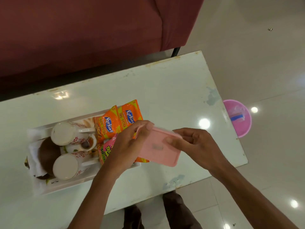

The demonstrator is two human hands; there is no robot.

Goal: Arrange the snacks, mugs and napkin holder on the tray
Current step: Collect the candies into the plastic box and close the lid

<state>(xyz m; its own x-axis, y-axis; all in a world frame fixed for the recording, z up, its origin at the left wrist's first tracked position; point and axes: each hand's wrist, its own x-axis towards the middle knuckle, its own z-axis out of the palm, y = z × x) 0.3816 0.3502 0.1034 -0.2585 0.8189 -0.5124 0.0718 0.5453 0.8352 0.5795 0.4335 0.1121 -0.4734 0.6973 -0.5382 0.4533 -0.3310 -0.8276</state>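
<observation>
Nearest the lens, two bare forearms coming up from the bottom edge and meeting over a white table.

Left hand: fingers curled over the far left corner of a pink box, gripping it. Right hand: thumb laid on the box's face, fingers curled behind the right edge, pinching it. Held clear of the table between both hands, touching nothing else as far as can be told.

Flat, shallow, pale pink plastic with rounded corners, broad face tilted toward the camera, a small faint mark near the middle. Probably the napkin holder; contents not visible. Nearly as wide as long, so long axis hard to call; far edge running straight from one hand to the other.

Down and to the left of the box, a white tray, its long axis running left to right across the table. Box hanging over the tray's right end, partly hiding the snacks there. Left hand the nearer to the tray, already above it; right hand out past its right end.

On the tray: two orange packets and a pink packet at the right end, two flowered mugs and a brown bowl at the left. Little bare tray left, so placing likely calls for a short move down and leftward.
</observation>
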